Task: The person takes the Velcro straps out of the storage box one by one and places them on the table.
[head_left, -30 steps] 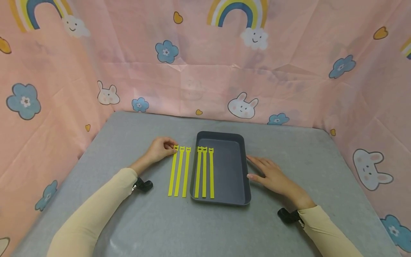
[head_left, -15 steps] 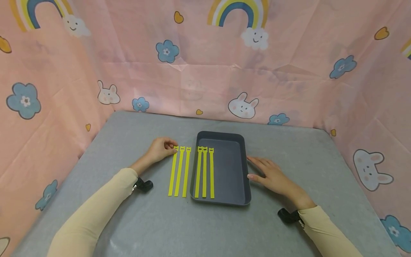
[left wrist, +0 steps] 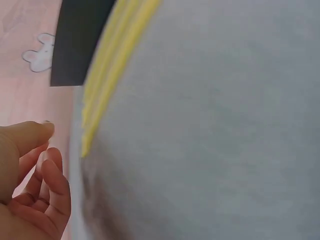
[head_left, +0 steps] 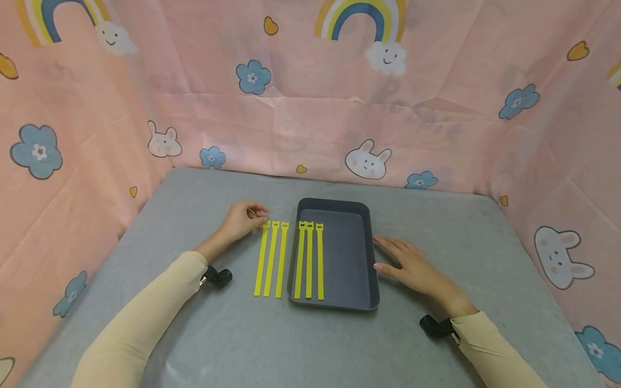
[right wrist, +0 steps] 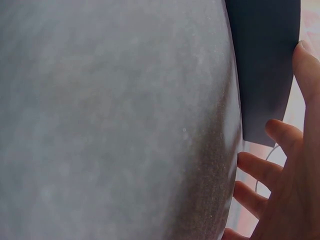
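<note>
Three flat yellow cable ties point(head_left: 271, 264) with slotted heads lie side by side on the grey table, left of a dark grey tray point(head_left: 346, 258). Inside the tray, along its left side, are three more yellow cable ties point(head_left: 309, 264). My left hand point(head_left: 242, 220) is at the head of the leftmost tie, its thumb overlapping that head in the head view. The left wrist view shows its fingers point(left wrist: 57, 192) loosely bent, a gap between them and the thumb, holding nothing. My right hand point(head_left: 409, 264) lies at the tray's right side, fingers extended, thumb at the rim.
The grey tabletop point(head_left: 218, 334) is enclosed at the back and both sides by a pink printed curtain point(head_left: 301, 129). A black wrist camera point(head_left: 218, 277) sits on the left wrist and another black camera point(head_left: 434, 326) on the right.
My left hand has let go of the leftmost cable tie's head and risen slightly, fingers loosening. The ties, the tray and my right hand have stayed in place.
</note>
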A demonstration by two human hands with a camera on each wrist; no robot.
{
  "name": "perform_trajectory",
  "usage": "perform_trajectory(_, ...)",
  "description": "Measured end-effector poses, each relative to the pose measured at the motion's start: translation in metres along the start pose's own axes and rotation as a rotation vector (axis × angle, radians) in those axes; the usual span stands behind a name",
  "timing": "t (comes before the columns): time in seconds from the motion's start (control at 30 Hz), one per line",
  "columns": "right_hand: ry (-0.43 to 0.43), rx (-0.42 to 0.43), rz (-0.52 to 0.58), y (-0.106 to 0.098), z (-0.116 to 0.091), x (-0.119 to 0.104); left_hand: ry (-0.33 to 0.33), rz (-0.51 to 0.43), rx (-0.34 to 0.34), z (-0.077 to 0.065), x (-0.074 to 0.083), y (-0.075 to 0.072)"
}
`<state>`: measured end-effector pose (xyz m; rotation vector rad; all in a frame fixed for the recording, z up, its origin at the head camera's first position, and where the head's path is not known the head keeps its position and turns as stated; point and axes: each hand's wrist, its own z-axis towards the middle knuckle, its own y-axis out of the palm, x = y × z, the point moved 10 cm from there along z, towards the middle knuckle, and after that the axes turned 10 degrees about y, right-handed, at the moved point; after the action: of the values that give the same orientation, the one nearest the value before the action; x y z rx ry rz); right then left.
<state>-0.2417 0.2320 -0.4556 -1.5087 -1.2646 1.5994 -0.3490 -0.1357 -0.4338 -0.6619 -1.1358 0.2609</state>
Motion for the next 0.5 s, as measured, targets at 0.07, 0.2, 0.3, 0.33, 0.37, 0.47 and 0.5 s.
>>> perform_trajectory(0.07, 0.004, -0.003, 0.001, 0.0, 0.0, 0.0, 0.001, 0.009, 0.008, 0.003, 0.008, -0.003)
perform_trajectory(0.2, 0.009, -0.005, 0.002, 0.0, 0.0, 0.0, 0.002, 0.014, 0.007, 0.01, 0.025, -0.008)
perform_trajectory(0.3, 0.01, -0.005, 0.006, 0.0, 0.0, 0.0, 0.027, -0.004, 0.013, 0.015, 0.039, -0.012)
perform_trajectory(0.33, 0.009, -0.005, 0.007, 0.0, 0.0, 0.0, 0.039, -0.011, 0.017, 0.016, 0.044, -0.013)
perform_trajectory(0.37, 0.008, -0.005, 0.008, 0.0, 0.0, 0.0, 0.049, -0.016, 0.021, 0.018, 0.048, -0.014)
perform_trajectory(0.47, 0.008, -0.005, 0.009, 0.0, 0.0, 0.0, 0.069, -0.025, 0.023, 0.021, 0.058, -0.015)
perform_trajectory(0.5, 0.007, -0.004, 0.007, 0.0, 0.0, 0.001, 0.073, -0.024, 0.02, 0.021, 0.06, -0.015)
